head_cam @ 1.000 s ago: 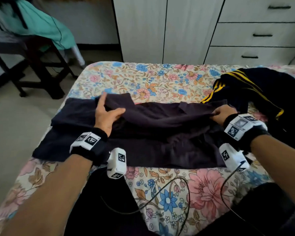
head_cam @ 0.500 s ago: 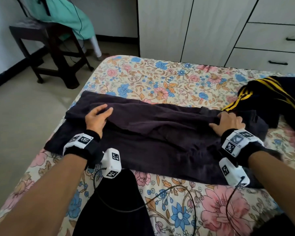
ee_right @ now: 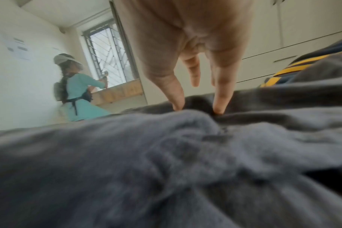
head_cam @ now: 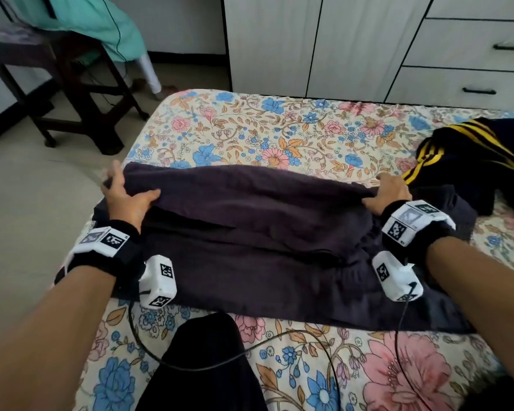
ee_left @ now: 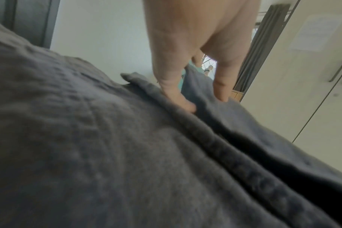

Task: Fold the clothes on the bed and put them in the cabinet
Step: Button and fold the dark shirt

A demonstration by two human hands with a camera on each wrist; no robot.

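While both hands, L (head_cam: 126,194) & R (head_cam: 390,193), pinch dark garment (head_cam: 264,232), striped clothing (head_cam: 469,155) lies beside R.

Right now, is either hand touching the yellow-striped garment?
No: both the left hand and the right hand grip the dark purple garment; the striped garment lies apart.

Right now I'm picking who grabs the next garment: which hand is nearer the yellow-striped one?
Right. The right hand grips the dark garment right beside the yellow-striped garment; the left hand holds its far end.

Matt dark cloth garment (head_cam: 250,232) on a floral-printed cloth bedsheet (head_cam: 250,129).
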